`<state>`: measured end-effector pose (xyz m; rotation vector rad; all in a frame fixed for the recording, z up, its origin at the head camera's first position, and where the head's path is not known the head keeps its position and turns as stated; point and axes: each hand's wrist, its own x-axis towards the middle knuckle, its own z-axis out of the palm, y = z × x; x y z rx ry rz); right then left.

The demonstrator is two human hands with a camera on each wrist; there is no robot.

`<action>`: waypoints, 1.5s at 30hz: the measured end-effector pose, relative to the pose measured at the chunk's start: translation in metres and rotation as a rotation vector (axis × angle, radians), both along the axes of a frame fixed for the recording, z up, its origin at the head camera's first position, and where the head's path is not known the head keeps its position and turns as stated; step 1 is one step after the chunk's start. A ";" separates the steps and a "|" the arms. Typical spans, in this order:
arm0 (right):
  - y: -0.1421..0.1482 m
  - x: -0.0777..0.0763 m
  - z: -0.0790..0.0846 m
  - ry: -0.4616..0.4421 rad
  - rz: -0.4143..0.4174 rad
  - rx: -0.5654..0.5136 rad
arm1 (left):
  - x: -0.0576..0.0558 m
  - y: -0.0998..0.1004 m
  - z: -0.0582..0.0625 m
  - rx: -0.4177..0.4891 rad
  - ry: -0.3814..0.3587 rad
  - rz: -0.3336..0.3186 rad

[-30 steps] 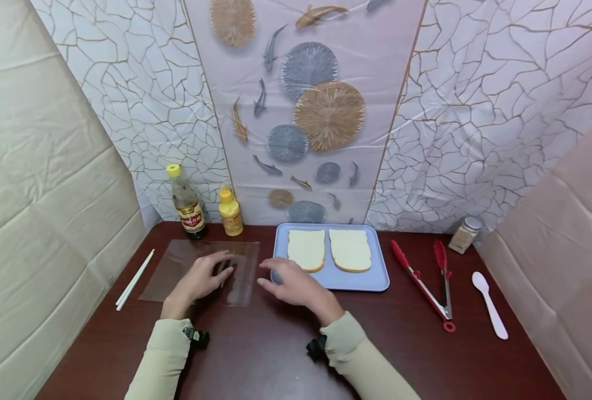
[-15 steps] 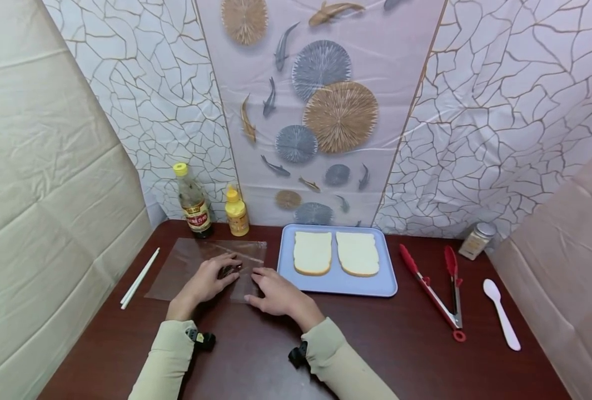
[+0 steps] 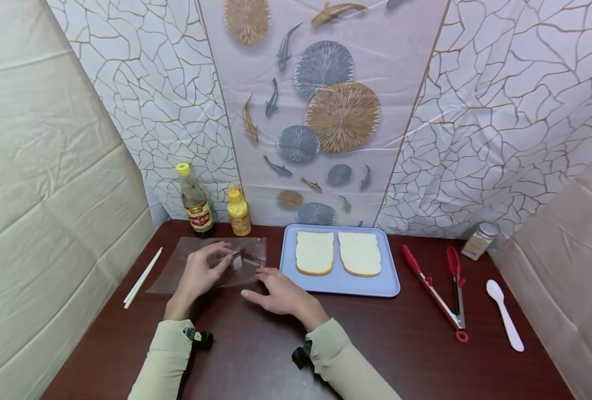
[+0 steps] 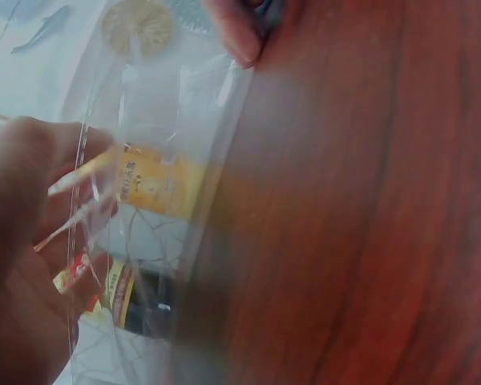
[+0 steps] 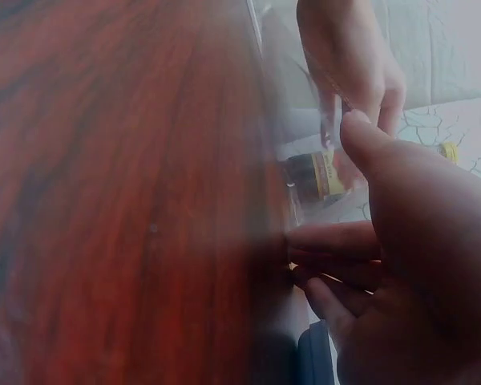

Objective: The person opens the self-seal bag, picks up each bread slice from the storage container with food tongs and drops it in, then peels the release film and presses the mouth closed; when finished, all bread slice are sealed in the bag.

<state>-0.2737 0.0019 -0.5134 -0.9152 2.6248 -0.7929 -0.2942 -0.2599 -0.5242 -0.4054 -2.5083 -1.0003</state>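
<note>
A clear plastic bag [image 3: 248, 266] lies on the dark table in the head view. My left hand [image 3: 200, 272] pinches its film between thumb and fingers, and the film stands raised in folds in the left wrist view, seen through beside the left hand [image 4: 24, 208]. At the bag's right end, my right hand [image 3: 283, 295] touches the edge with its fingertips, thumb spread apart. In the right wrist view the right hand [image 5: 433, 233] has its fingers low at the table, with the left hand [image 5: 349, 64] beyond.
Right of the bag, a blue tray [image 3: 346, 286] bears two bread slices [image 3: 314, 253]. Behind stand a sauce bottle [image 3: 198, 214] and a yellow squeeze bottle [image 3: 238, 214]. White chopsticks [image 3: 143, 278] lie left; red tongs [image 3: 438, 297], a white spoon [image 3: 506, 316] and a shaker [image 3: 479, 241] right.
My right hand has come left from near the tray onto the bag's right end. The left hand has pinched the film and lifted it, drawing the bag's near edge up.
</note>
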 end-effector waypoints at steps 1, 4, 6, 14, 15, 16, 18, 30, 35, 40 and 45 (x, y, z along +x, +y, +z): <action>0.000 0.000 -0.001 0.001 -0.004 -0.003 | 0.000 -0.001 0.001 0.019 0.007 0.007; 0.001 -0.001 -0.002 0.013 -0.008 -0.007 | 0.001 -0.002 0.003 0.059 0.010 0.024; 0.002 -0.001 -0.003 0.020 -0.010 -0.009 | 0.002 -0.001 0.003 0.066 0.004 0.025; 0.005 -0.006 -0.007 0.025 0.030 -0.072 | 0.001 0.001 -0.002 0.081 -0.032 0.006; 0.006 -0.006 -0.007 0.015 0.032 -0.106 | 0.001 0.001 -0.002 0.088 -0.040 0.008; 0.009 -0.005 -0.006 0.006 0.028 -0.140 | 0.001 0.002 -0.003 0.098 -0.050 0.008; 0.017 -0.003 -0.004 0.007 0.013 -0.220 | 0.001 0.004 -0.003 0.115 -0.068 0.008; 0.158 0.013 0.010 0.325 -0.316 -0.508 | 0.003 0.008 -0.005 0.123 -0.080 0.002; 0.235 0.009 0.003 0.454 -0.525 -0.446 | 0.004 0.001 -0.001 0.094 -0.059 0.029; 0.305 0.012 0.002 0.472 -0.761 -0.339 | 0.004 0.002 -0.004 0.076 -0.068 0.024; 0.346 0.021 0.006 0.385 -0.921 -0.215 | 0.003 0.007 -0.008 0.086 -0.067 0.017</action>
